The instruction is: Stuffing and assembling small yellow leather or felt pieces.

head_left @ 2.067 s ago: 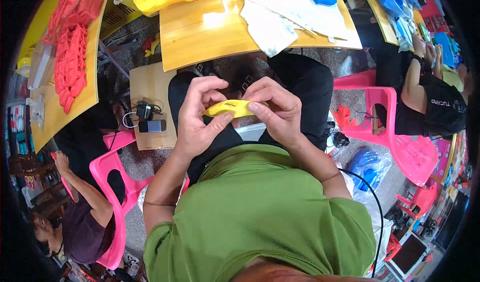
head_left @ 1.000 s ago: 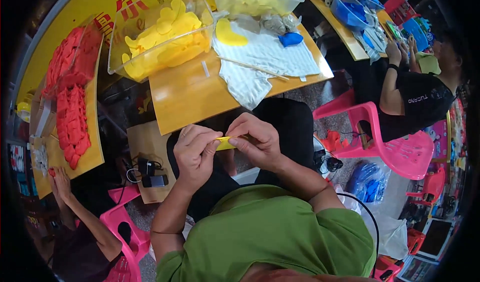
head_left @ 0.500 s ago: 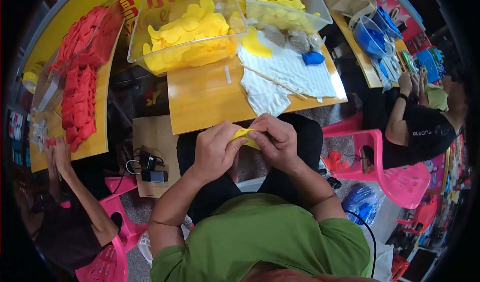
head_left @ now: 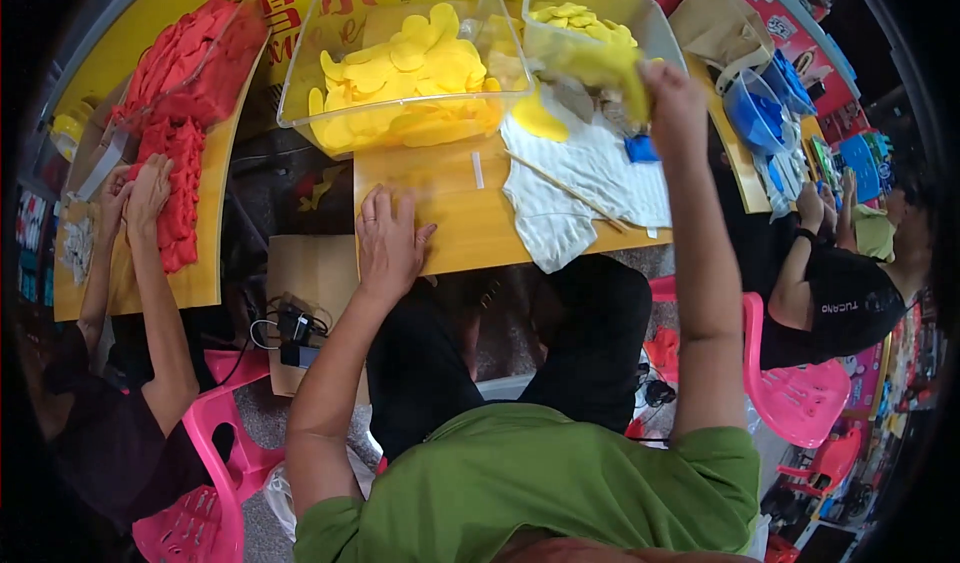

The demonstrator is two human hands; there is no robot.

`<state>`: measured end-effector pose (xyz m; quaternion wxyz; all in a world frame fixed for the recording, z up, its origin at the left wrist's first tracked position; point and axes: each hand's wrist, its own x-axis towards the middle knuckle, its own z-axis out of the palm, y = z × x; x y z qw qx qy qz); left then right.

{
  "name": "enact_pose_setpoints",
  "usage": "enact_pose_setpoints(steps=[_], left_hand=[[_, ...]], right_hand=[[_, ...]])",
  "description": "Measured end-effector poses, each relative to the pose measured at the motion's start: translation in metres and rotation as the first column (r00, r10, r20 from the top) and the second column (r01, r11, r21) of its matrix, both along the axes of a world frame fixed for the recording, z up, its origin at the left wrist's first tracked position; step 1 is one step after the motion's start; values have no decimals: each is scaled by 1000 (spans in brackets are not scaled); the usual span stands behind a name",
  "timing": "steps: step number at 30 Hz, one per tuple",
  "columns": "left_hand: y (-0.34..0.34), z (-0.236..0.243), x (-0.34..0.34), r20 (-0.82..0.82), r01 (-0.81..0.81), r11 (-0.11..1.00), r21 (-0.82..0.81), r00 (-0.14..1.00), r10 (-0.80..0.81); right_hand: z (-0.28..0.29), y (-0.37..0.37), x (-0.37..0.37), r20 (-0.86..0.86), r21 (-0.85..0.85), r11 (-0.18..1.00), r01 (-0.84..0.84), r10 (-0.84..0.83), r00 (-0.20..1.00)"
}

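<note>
— What were the hands doing?
— The left hand point(head_left: 388, 241) lay spread flat on the wooden table point(head_left: 450, 218). The right hand point(head_left: 672, 98) was raised, closed on a blurred yellow piece point(head_left: 605, 68) over the right clear bin point(head_left: 655, 31).
— And beside it?
— Another clear bin of yellow pieces point(head_left: 405, 78).

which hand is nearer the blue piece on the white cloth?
Right. The right hand is raised just above the blue piece, holding a blurred yellow item. The left hand lies flat on the wooden board, well off to its left.
</note>
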<state>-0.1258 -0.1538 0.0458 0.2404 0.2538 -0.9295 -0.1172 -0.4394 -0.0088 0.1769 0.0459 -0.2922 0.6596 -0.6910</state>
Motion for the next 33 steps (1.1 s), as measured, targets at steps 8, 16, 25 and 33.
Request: enact_pose_setpoints(steps=[8,16,25,33], left_hand=[[-6,-12,-1,57,9,999,-35,998,-7],[-11,-5,1,99,24,998,58,995,-30],[-14,-8,1,89,26,987,156,995,-40],[-17,-7,3,47,39,988,150,998,-46]], right_hand=[[46,-67,-103,-862,382,571,726,-62,503],[-6,-233,25,-491,857,437,272,853,177],[-82,-301,35,-484,809,503,304,863,-142],[-32,-302,30,-643,760,602,246,640,420]])
